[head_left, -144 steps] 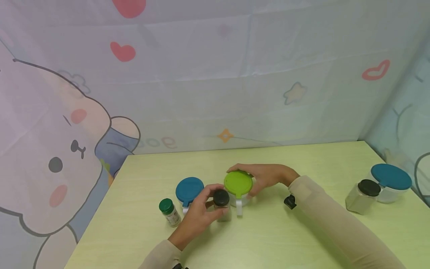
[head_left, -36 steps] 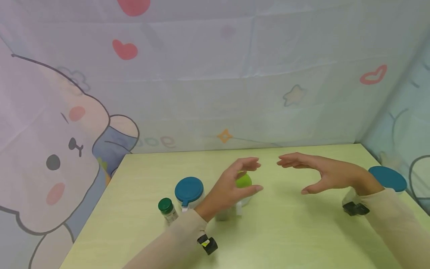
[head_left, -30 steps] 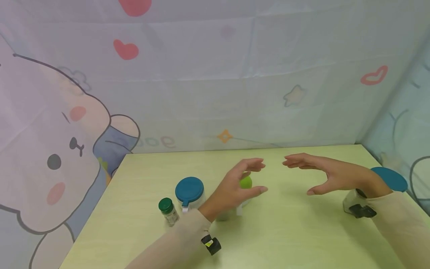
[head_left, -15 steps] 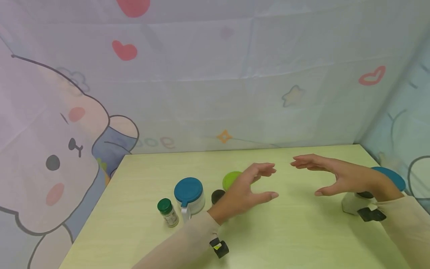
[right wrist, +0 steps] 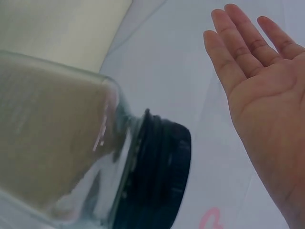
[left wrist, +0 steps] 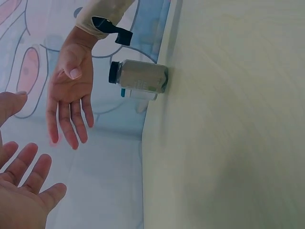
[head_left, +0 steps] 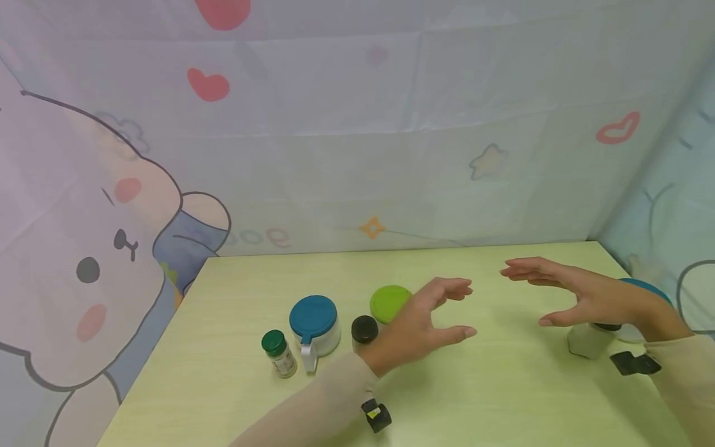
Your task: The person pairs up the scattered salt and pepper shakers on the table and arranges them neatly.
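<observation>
My left hand hovers with fingers spread, holding nothing, beside a black-capped jar and a lime-lidded canister, and partly covers both. Farther right, my right hand is also bare, its fingers extended and thumb apart. Behind its wrist stands a second black-capped jar, with a blue-lidded canister behind it. The right wrist view shows that glass jar up close, filled with something tan. In the left wrist view, the right palm faces the left fingers.
On the left of the pale yellow table stand another blue-lidded canister with a white handle and a small green-capped shaker. A printed cloth hangs behind the table's back edge.
Earlier the left hand gripped the near black-capped jar and the right hand held the lime-lidded canister. Both have let go and moved right; over the last second they drift farther right.
</observation>
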`<action>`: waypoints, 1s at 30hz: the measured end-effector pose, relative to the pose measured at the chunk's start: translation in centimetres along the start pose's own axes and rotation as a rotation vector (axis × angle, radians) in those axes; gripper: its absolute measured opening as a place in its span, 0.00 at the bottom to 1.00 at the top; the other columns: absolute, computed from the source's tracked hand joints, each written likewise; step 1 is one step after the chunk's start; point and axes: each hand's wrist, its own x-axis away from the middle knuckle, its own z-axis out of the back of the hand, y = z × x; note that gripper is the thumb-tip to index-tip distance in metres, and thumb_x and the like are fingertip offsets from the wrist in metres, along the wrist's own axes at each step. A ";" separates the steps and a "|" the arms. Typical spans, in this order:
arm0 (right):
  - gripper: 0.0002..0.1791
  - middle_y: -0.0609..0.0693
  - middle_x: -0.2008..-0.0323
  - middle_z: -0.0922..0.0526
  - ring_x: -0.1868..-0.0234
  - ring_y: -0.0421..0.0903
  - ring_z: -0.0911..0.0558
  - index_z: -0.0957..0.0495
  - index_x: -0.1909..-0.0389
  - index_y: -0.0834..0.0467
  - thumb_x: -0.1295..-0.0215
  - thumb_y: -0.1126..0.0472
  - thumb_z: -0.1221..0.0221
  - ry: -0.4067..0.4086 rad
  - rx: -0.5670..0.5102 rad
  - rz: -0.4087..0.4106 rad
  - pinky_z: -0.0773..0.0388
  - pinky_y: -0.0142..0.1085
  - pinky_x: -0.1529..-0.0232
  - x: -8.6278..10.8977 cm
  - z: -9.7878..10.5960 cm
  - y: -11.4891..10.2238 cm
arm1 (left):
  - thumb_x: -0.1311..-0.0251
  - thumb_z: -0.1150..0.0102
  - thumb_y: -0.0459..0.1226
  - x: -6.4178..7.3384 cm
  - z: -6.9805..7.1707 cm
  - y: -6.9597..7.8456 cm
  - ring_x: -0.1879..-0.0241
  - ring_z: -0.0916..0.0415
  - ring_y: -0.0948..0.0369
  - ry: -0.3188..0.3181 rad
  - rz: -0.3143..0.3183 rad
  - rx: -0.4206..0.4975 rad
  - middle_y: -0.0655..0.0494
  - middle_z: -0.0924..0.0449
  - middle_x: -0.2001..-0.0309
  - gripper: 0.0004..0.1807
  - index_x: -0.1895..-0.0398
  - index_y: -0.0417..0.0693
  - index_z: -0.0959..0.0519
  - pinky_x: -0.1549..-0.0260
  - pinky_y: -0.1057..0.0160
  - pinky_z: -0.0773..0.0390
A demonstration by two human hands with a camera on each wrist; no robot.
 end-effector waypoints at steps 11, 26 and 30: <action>0.51 0.61 0.29 0.32 0.28 0.44 0.31 0.46 0.22 0.65 0.44 0.73 0.30 0.038 0.016 -0.008 0.36 0.24 0.32 0.9 0.1 0.2 | 0.36 0.31 0.40 -0.2 -1.4 -0.3 0.35 0.28 0.65 -0.029 0.015 0.051 0.65 0.27 0.35 0.35 0.28 0.58 0.34 0.30 0.64 0.34; 0.49 0.59 0.29 0.32 0.29 0.42 0.31 0.45 0.22 0.63 0.43 0.74 0.31 0.096 0.042 -0.076 0.35 0.23 0.34 2.8 0.3 0.3 | 0.36 0.31 0.38 -0.7 -3.7 -1.0 0.36 0.28 0.70 -0.042 -0.026 0.028 0.61 0.27 0.34 0.35 0.28 0.56 0.35 0.32 0.66 0.33; 0.49 0.57 0.29 0.31 0.29 0.41 0.30 0.44 0.22 0.62 0.43 0.74 0.31 0.109 0.048 -0.110 0.35 0.22 0.35 3.3 0.2 0.2 | 0.35 0.31 0.39 -0.9 -4.2 -1.2 0.35 0.29 0.67 -0.051 -0.028 0.013 0.60 0.28 0.33 0.35 0.28 0.56 0.34 0.32 0.64 0.32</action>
